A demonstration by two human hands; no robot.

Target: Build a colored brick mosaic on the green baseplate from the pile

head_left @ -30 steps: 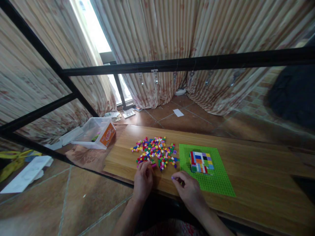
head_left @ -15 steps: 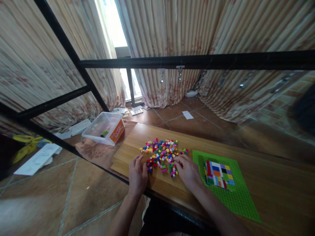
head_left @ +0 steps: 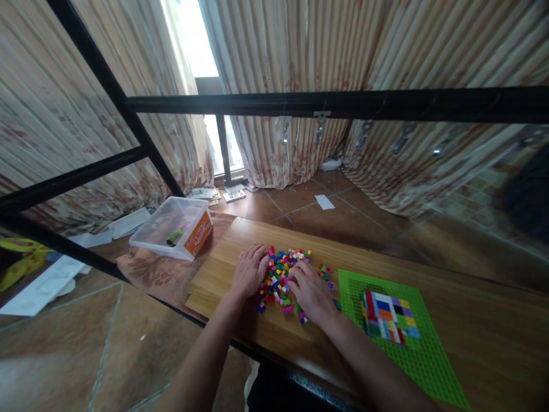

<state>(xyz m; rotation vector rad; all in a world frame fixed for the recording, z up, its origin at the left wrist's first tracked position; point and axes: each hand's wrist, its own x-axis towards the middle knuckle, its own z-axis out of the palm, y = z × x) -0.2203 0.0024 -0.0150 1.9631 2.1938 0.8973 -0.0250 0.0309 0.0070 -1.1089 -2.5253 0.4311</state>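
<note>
A heap of small colourful building bricks lies on the wooden board between my two hands. My left hand rests along the heap's left side, fingers stretched forward and touching the outer bricks. Against the right side, my right hand has its fingers bent and its thumb a little apart, with no brick visible in its grasp. A few bricks lie beyond the right hand, among them a purple one. Further right, a flat block of multicoloured bricks sits on a green studded baseplate.
A clear plastic box with an orange label and a few pieces inside stands left of the wooden board. A black metal rail crosses in front of the curtains. Papers lie on the tiled floor.
My left hand has moved forward to the heap's far left side. My right hand has shifted left onto the bricks, and the heap is drawn closer together. The view has shifted slightly.
</note>
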